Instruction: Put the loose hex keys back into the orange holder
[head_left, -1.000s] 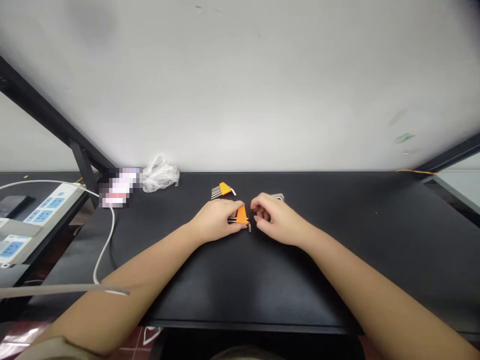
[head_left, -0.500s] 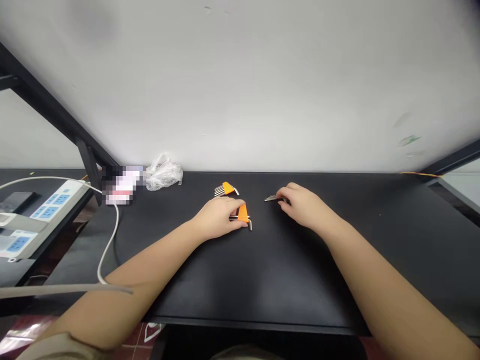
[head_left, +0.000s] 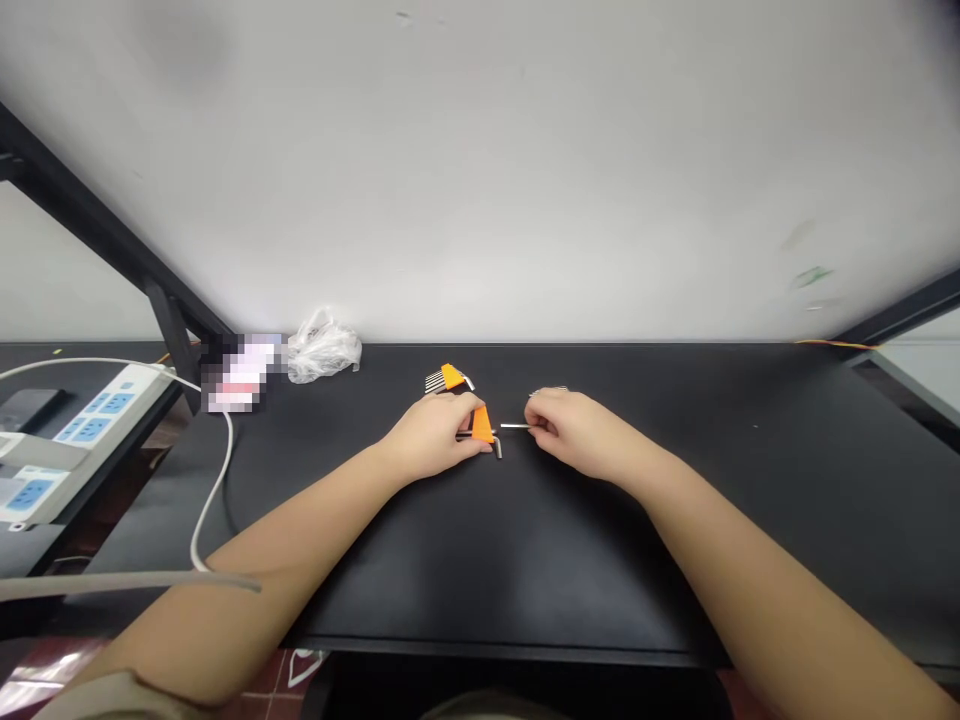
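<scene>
My left hand [head_left: 431, 437] is closed on an orange hex key holder [head_left: 482, 424], pinched between thumb and fingers. Silver hex keys sit in that holder, one with its bent end at the right side. In my right hand [head_left: 574, 428] a single silver hex key [head_left: 514, 426] is pinched, its straight end pointing left, a short gap from the holder. More loose hex keys lie behind my right fingers, mostly hidden. Beyond my left hand rests a second orange holder [head_left: 452, 376] filled with several hex keys.
A crumpled clear plastic bag [head_left: 324, 347] lies by the wall beside a blurred-out item [head_left: 240, 375]. White power strips [head_left: 97, 420] stand at the left, with a white cable [head_left: 217, 490] hanging across near my left forearm. Black frame bars [head_left: 97, 220] rise at the sides.
My right hand has moved left and nearer, away from the loose hex keys, and now carries one hex key toward the holder. My left hand stays in place with its holder.
</scene>
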